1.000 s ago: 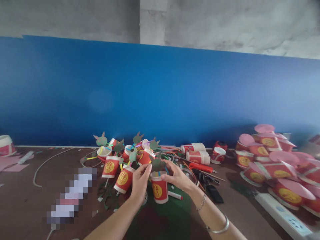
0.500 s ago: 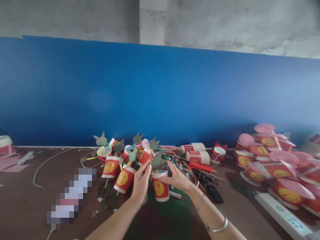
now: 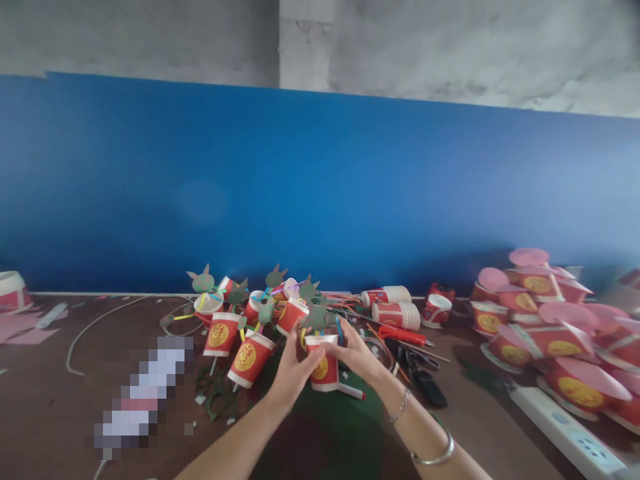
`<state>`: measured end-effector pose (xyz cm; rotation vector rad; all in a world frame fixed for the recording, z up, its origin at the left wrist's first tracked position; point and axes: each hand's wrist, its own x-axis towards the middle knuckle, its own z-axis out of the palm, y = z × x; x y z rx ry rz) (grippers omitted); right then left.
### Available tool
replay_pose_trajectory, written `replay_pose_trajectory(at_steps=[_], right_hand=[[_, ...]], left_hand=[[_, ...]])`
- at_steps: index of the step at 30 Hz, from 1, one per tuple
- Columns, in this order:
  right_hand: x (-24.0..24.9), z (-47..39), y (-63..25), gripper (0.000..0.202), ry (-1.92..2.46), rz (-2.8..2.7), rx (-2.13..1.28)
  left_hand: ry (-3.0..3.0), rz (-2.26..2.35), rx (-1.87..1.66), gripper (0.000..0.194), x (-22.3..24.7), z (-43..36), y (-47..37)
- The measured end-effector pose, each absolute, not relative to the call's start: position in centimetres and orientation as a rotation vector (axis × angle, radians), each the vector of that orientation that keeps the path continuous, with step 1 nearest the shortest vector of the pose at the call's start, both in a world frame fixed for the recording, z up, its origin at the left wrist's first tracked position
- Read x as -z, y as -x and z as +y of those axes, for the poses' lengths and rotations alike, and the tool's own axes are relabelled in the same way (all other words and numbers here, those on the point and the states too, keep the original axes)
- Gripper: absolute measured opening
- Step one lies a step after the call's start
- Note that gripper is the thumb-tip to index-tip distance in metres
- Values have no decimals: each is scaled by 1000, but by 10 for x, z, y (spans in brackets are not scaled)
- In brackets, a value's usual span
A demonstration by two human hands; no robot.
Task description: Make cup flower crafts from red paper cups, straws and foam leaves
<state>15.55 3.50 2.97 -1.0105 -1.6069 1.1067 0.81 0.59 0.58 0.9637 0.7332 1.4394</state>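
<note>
A red paper cup [image 3: 324, 375] with a yellow emblem stands upright between my hands. Above its rim is a grey-green paper cutout [image 3: 320, 319], with yellow and blue strips beside it. My left hand [image 3: 295, 363] grips the cup's left side, thumb across its front. From the right, my right hand [image 3: 356, 352] holds the cup's upper edge near the blue strip. A white marker with a red end [image 3: 352, 391] lies just right of the cup's base.
Finished-looking cups with paper heads [image 3: 246, 359] cluster at left. Stacked cups [image 3: 396, 315], a red tool [image 3: 404, 334] and black keys [image 3: 430, 388] lie at right. Farther right are cups with pink discs [image 3: 580, 387] and a white power strip [image 3: 565, 427].
The cup and its paper cutout have risen slightly. My left hand has moved from the cutout's edge down onto the cup's side, with its thumb now across the front.
</note>
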Motion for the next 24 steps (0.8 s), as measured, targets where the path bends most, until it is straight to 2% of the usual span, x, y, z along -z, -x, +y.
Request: replay_pose_trajectory(at_steps=[3,7,12,17,22,24], right_hand=[[-29,35,-155,44,1002,-1633,-1119],[-32,32,-153,45,955,-1658,-1115],[-31,29,-152,47,987,-1705,-1098],[-24,31,-155,53,1095,-1789,-953],[-15,31,-155,67,1207,-1854,-908],[-16,27,-153,65,1191,-1888,-880]], left_hand=[[-1004,749,-1397,71,-3,6,-11],[-1047,745,-1383,64,-7,4,-10],[-953,946,-1457,44,1,6,-5],[-737,1153,-1495,44,16,12,-3],[-835,892,-1499,37,-2,8,-7],[-878,797,-1500,34,-11,6,-8]])
